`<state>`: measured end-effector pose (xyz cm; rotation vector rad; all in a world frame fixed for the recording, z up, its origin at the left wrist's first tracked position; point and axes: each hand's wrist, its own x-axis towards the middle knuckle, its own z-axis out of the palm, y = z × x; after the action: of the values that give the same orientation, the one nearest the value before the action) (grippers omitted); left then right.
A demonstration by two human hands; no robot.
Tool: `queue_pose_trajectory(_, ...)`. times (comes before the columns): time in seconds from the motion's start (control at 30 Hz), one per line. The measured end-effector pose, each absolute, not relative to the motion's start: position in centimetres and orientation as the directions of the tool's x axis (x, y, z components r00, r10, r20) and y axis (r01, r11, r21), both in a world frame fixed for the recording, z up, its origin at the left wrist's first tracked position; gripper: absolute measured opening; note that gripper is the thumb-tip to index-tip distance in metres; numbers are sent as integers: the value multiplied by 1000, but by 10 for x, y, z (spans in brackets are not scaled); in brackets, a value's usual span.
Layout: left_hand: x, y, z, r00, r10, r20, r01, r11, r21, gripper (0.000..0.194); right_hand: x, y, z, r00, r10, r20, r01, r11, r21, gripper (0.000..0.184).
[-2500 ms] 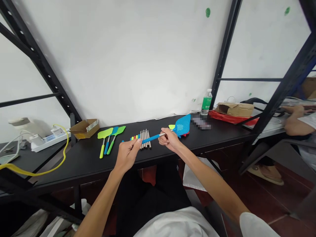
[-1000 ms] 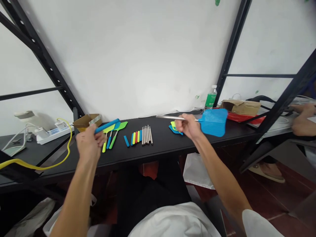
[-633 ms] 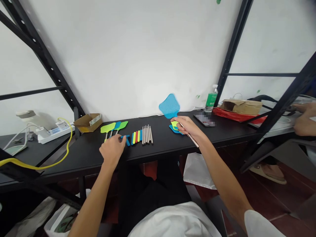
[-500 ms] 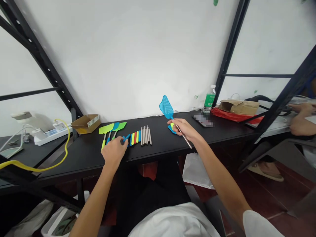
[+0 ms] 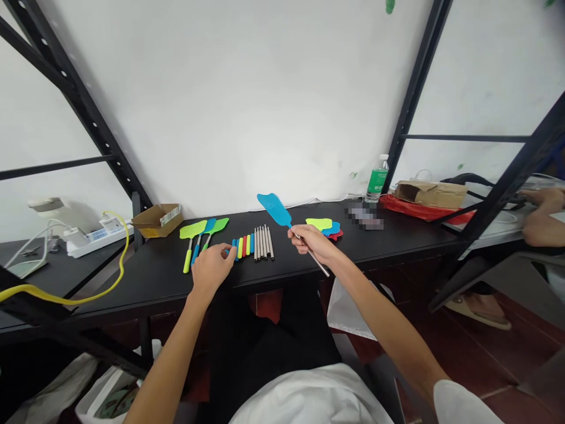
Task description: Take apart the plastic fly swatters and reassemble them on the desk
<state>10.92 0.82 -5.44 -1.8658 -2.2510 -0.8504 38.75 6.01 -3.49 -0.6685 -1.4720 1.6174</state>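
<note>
In my right hand (image 5: pixel 314 241), the fingers are closed on the thin metal rod of a blue fly swatter (image 5: pixel 274 207); its perforated head tilts up to the left and the bare rod end points down to the right. My left hand (image 5: pixel 212 264) is closed in a pinch on a blue handle grip (image 5: pixel 228 251), mostly hidden by the fingers. Just right of it lies a row of coloured handle grips (image 5: pixel 244 246). Beside that row are several metal rods (image 5: pixel 263 243). Swatters with handles fitted (image 5: pixel 192 229) lie left, and loose swatter heads (image 5: pixel 319 224) lie right.
A small open cardboard box (image 5: pixel 158 221) and a white power strip (image 5: pixel 99 238) are at the left, with a yellow cable (image 5: pixel 121 259). A water bottle (image 5: pixel 376 179) and another box (image 5: pixel 430 194) on red plastic are at the right. Another person's arm (image 5: pixel 545 218) is far right.
My right hand has moved left with the fly swatter, whose head has tipped lower and left, uncovering the loose heads. My left hand has shifted slightly right with the blue handle grip.
</note>
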Motion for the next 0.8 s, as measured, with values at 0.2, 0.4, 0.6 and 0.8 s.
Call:
queue_pose_trajectory(0.2,151,-1,-42,-37,960,278,279,-258,925,43,363,36,-39,-827,556,79,-342,-388,-856,21)
queue_pose_trajectory(0.4,193,-12,-46,80,990,114,-395,-73,916,32,345,22,-45,-875,477,79,-341,-493,-800,26)
queue_pose_trajectory(0.6,189,-11,-46,-137,982,129,-432,-176,885,27,341,25,-53,-825,546,146,-376,-336,-864,26)
queue_pose_trajectory(0.8,194,-11,-44,-313,935,165,-393,-285,874,31,331,26,-56,-699,674,239,-314,10,-949,39)
